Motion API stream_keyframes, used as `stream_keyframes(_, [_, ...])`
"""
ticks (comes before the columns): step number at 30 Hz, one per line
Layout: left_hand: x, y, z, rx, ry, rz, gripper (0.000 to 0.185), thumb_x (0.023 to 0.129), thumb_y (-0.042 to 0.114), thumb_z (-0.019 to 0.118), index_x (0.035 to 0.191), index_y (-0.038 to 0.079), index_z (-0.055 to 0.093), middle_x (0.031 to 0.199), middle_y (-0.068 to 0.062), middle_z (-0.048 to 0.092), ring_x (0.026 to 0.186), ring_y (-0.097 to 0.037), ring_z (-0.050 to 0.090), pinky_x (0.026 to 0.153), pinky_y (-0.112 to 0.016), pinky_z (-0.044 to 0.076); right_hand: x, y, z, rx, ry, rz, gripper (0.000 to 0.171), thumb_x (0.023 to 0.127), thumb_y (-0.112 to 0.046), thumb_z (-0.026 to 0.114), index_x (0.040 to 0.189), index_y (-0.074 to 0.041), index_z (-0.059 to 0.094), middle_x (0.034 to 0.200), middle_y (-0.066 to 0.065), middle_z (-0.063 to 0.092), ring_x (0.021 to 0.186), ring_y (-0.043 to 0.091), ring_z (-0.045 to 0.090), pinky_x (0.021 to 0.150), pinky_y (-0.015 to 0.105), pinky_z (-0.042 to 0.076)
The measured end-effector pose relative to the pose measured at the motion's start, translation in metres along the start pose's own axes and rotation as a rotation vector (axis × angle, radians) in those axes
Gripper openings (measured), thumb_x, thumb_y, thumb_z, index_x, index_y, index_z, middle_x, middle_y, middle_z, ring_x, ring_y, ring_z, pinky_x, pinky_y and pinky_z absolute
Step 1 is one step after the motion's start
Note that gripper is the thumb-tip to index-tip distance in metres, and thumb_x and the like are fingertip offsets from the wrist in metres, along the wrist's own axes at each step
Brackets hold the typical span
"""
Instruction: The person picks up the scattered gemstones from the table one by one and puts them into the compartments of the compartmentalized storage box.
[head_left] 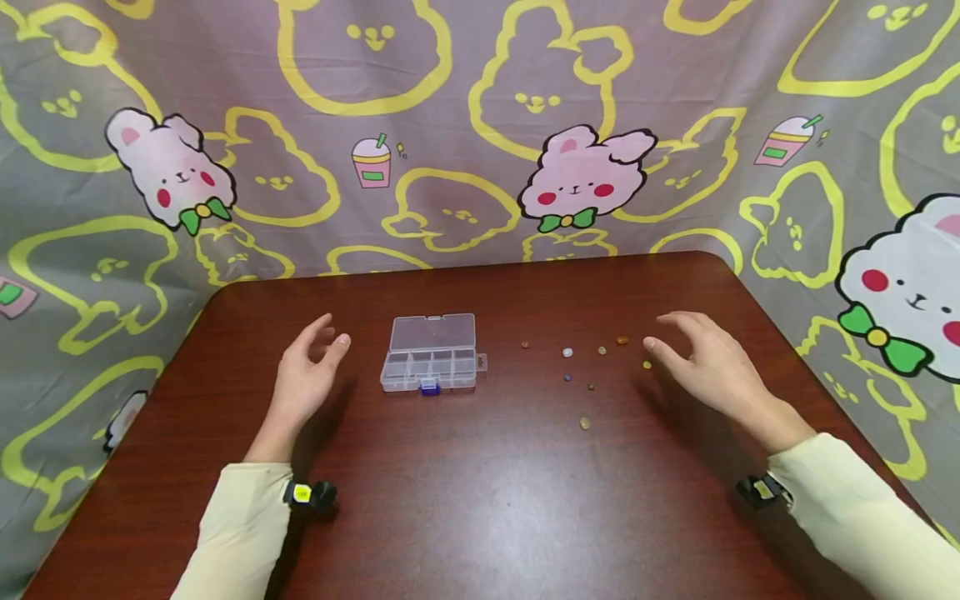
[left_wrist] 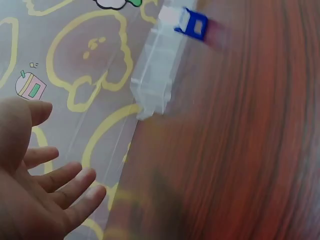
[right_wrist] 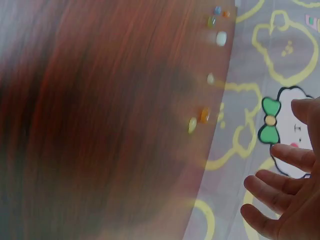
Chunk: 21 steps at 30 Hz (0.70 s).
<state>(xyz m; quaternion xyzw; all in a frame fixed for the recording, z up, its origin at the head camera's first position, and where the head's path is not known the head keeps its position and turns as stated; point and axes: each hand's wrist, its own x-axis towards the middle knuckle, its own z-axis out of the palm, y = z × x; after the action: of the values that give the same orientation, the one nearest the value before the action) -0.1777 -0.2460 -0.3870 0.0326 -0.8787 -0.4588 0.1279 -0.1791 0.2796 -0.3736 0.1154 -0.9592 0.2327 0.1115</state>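
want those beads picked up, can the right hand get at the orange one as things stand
Probably yes. The right hand hovers open just beside the orange bead, and only bare table lies between them; the box sits well off to the left.

Colours and patterns: dark wood table, clear box, printed backdrop.
Reddish-brown wood-grain table [head_left: 465, 500], faint dark streaks. Clear colourless plastic compartment box [head_left: 430, 354] with a small blue latch [head_left: 430, 387]. Scattered small beads [head_left: 592, 367]: white, blue, orange, amber-yellow, pale green, brownish. Grey-mauve cloth backdrop [head_left: 465, 100] printed with yellow bunny outlines, pink-and-white bunnies with red cheeks and green bows, pink drink cups with green labels. Pale cream sleeves [head_left: 240, 533]; black wrist mounts [head_left: 311, 495] with a yellow spot.
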Motion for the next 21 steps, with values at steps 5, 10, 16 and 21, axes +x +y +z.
stream_keyframes(5, [0.000,0.003,0.005,-0.181,-0.069,-0.095,0.055,0.102,0.023,0.060,0.151,0.004,0.042,0.134,-0.023,0.057,0.106,-0.026,0.059,0.072,-0.018,0.051,-0.006,-0.013,0.005,0.049,0.027,-0.039,0.045,0.096,-0.038,0.068,0.125,-0.004,0.064,0.124,0.018,0.063,0.110,0.038,0.058,0.087,0.057,0.045])
stream_keyframes(10, [0.001,0.006,0.009,-0.325,-0.159,-0.216,0.060,0.103,0.026,0.058,0.154,0.006,0.036,0.140,-0.022,0.052,0.109,-0.023,0.061,0.075,-0.024,0.056,-0.010,-0.025,0.012,0.127,0.020,-0.068,0.034,0.094,-0.031,0.072,0.118,-0.007,0.068,0.114,0.013,0.069,0.091,0.028,0.065,0.077,0.049,0.050])
stream_keyframes(16, [0.003,0.009,0.017,-0.438,-0.222,-0.318,0.062,0.103,0.026,0.058,0.156,0.004,0.033,0.146,-0.023,0.045,0.105,-0.020,0.064,0.076,-0.026,0.057,-0.018,-0.038,0.022,0.261,-0.027,-0.057,0.028,0.091,-0.025,0.077,0.112,-0.008,0.071,0.097,0.003,0.072,0.079,0.017,0.066,0.070,0.034,0.054])
stream_keyframes(21, [0.005,0.008,0.028,-0.474,-0.242,-0.338,0.060,0.103,0.022,0.058,0.154,0.002,0.034,0.144,-0.025,0.046,0.098,-0.019,0.062,0.073,-0.025,0.057,-0.024,-0.046,0.031,0.371,-0.090,-0.039,0.026,0.090,-0.023,0.078,0.108,-0.007,0.072,0.086,-0.003,0.070,0.073,0.015,0.063,0.065,0.025,0.051])
